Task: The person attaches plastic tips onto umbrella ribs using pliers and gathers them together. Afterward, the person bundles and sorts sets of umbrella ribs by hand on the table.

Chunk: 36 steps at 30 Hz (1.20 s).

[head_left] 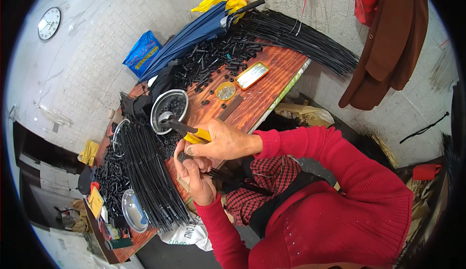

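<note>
My right hand (225, 140) is closed around the yellow handles of pliers (196, 135). Their grey metal head points left, over the edge of a metal bowl (184, 97) with small black parts in it. Just below, my left hand (198, 174) is closed on thin black rods (233, 179), which run back toward my lap. A small dark round piece (182, 157) shows between its thumb and fingers. The two hands are close together, and fingers partly hide the rod ends. A dense bundle of black rods (150, 177) lies left of my hands.
On the wooden table (269, 82) are a yellow-rimmed tray (252, 75), a round dish of small metal bits (225, 92), and heaps of black tubes (208, 58). A folded blue umbrella (187, 41) and another rod bundle (296, 36) lie behind. A clear oval container (133, 211) sits lower left.
</note>
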Motion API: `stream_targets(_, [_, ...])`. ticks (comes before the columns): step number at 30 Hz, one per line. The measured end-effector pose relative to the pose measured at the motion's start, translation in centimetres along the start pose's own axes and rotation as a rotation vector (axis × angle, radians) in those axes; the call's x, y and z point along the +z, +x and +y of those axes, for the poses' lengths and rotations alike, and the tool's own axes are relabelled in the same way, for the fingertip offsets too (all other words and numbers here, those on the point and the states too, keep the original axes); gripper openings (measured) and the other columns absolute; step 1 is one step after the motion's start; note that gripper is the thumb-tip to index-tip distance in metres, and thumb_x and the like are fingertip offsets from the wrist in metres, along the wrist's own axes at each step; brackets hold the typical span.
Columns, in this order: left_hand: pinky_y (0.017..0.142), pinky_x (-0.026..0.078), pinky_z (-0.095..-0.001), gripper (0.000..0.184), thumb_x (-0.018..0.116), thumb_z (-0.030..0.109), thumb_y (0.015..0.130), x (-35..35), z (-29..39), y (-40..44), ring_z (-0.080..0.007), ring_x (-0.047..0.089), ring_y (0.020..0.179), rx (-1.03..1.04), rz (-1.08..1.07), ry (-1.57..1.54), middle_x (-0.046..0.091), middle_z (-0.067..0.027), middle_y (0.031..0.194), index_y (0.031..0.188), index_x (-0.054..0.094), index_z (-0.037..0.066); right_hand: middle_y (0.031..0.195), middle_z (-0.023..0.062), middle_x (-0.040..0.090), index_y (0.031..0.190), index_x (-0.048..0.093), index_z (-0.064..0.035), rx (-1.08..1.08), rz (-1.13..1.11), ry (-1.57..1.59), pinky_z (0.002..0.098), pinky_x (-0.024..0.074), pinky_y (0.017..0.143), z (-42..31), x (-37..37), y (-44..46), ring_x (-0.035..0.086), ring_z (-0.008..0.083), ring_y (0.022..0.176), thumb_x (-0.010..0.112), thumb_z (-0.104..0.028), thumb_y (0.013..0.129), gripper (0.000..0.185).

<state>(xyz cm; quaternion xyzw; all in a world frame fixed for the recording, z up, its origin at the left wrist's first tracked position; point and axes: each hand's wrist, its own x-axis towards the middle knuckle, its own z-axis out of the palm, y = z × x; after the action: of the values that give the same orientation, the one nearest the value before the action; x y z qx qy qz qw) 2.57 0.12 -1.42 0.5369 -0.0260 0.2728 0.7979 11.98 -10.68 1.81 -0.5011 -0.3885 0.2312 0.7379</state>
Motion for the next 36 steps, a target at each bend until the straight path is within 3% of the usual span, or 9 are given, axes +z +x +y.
stream_targets(4, [0.055, 0.033, -0.0192, 0.053, 0.059, 0.030, 0.095, -0.2, -0.1, 0.0, -0.0041, 0.040, 0.062, 0.004, 0.009, 0.019, 0.044, 0.0033, 0.071, 0.135, 0.041, 0.001, 0.065, 0.0121, 0.063, 0.096, 0.063, 0.0039, -0.359, 0.139, -0.416, 0.0305, 0.0508, 0.052, 0.5, 0.2, -0.2, 0.065, 0.0165, 0.058, 0.060, -0.013, 0.087, 0.019])
stream_targets(9, [0.054, 0.033, -0.0177, 0.051, 0.057, 0.029, 0.096, -0.2, -0.1, -0.1, -0.0031, 0.040, 0.061, -0.001, 0.026, 0.015, 0.044, 0.0043, 0.072, 0.136, 0.040, 0.001, 0.067, 0.0148, 0.064, 0.091, 0.064, 0.0020, -0.296, 0.214, -0.456, 0.0352, 0.0512, 0.057, 0.4, 0.9, -0.6, 0.067, 0.0230, 0.061, 0.062, -0.013, 0.084, 0.017])
stream_targets(13, [0.054, 0.034, -0.0167, 0.049, 0.054, 0.027, 0.098, 0.6, -0.7, -0.3, -0.0023, 0.039, 0.061, 0.001, 0.170, 0.028, 0.044, 0.0044, 0.073, 0.137, 0.039, 0.001, 0.072, 0.0184, 0.063, 0.090, 0.063, 0.0013, -0.558, 0.281, -0.698, 0.0375, 0.0484, 0.057, 1.0, 1.3, -0.5, 0.066, 0.0296, 0.064, 0.066, -0.014, 0.082, 0.017])
stream_targets(16, [0.053, 0.034, -0.0168, 0.049, 0.053, 0.027, 0.099, 0.5, -1.1, -0.1, -0.0024, 0.038, 0.060, 0.043, 0.280, -0.008, 0.044, 0.0046, 0.073, 0.137, 0.039, 0.001, 0.070, 0.0163, 0.065, 0.087, 0.063, 0.0018, -0.488, 0.326, -0.645, 0.0386, 0.0497, 0.057, 1.0, 1.7, -0.4, 0.065, 0.0304, 0.063, 0.064, -0.014, 0.082, 0.017])
stream_targets(21, [0.052, 0.032, -0.0184, 0.053, 0.052, 0.026, 0.099, -1.2, -0.7, -0.4, -0.0037, 0.036, 0.058, 0.020, 0.002, 0.002, 0.042, 0.0029, 0.074, 0.141, 0.032, 0.001, 0.067, 0.0125, 0.064, 0.085, 0.062, 0.0007, -0.260, 0.203, -0.495, 0.0352, 0.0489, 0.055, 0.4, 1.2, 0.0, 0.065, 0.0239, 0.059, 0.065, -0.016, 0.084, 0.017])
stream_targets(24, [0.051, 0.031, -0.0189, 0.054, 0.051, 0.026, 0.100, -1.4, -0.2, -0.3, -0.0045, 0.034, 0.057, 0.028, -0.007, -0.077, 0.040, 0.0018, 0.073, 0.142, 0.029, 0.000, 0.065, 0.0063, 0.063, 0.084, 0.063, -0.0015, 0.121, -0.089, 0.193, 0.0299, 0.0487, 0.053, 0.6, 0.6, 0.8, 0.063, 0.0148, 0.058, 0.064, -0.020, 0.087, 0.019])
stream_targets(25, [0.051, 0.031, -0.0193, 0.058, 0.053, 0.028, 0.098, -1.5, 0.0, -0.4, -0.0052, 0.035, 0.057, 0.035, -0.025, -0.092, 0.041, 0.0013, 0.073, 0.142, 0.028, -0.001, 0.063, 0.0018, 0.061, 0.084, 0.065, -0.0030, 0.088, -0.064, 0.004, 0.0249, 0.0487, 0.053, 1.3, -0.2, 1.2, 0.060, 0.0085, 0.060, 0.060, -0.027, 0.092, 0.025])
stream_targets(30, [0.051, 0.031, -0.0206, 0.068, 0.060, 0.030, 0.094, -1.4, 0.3, -0.2, -0.0075, 0.035, 0.057, 0.032, -0.044, -0.127, 0.040, -0.0007, 0.069, 0.143, 0.026, -0.002, 0.062, 0.0030, 0.059, 0.079, 0.062, -0.0014, 0.107, -0.275, -0.289, 0.0271, 0.0447, 0.049, -1.0, -2.8, -0.5, 0.057, 0.0116, 0.052, 0.054, -0.037, 0.096, 0.041])
stream_targets(36, [0.051, 0.031, -0.0211, 0.065, 0.059, 0.033, 0.094, -1.4, 0.3, 0.0, -0.0073, 0.035, 0.056, 0.023, -0.070, -0.131, 0.040, 0.0001, 0.069, 0.141, 0.029, -0.001, 0.061, 0.0062, 0.060, 0.077, 0.060, -0.0012, 0.067, -0.341, -0.584, 0.0315, 0.0455, 0.053, -3.0, -4.2, -0.7, 0.058, 0.0168, 0.054, 0.054, -0.034, 0.095, 0.038])
